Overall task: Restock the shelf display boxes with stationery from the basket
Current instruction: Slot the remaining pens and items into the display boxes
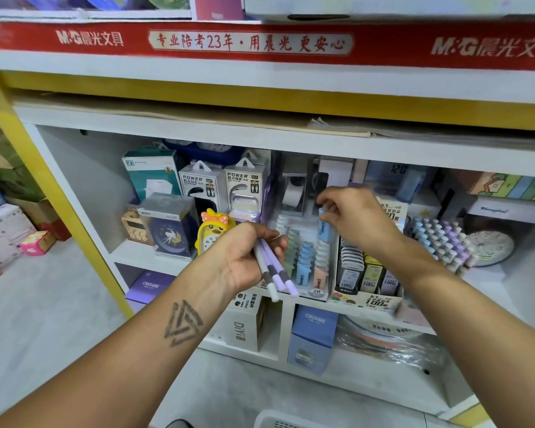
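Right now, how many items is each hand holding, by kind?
Purple-and-white pens in the left hand: 3
Pale blue lead case in the right hand, over the display box: 1
Total: 4

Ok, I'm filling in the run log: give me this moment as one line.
left hand: holds purple pens | right hand: lowering blue pack into display box | shelf restock under way
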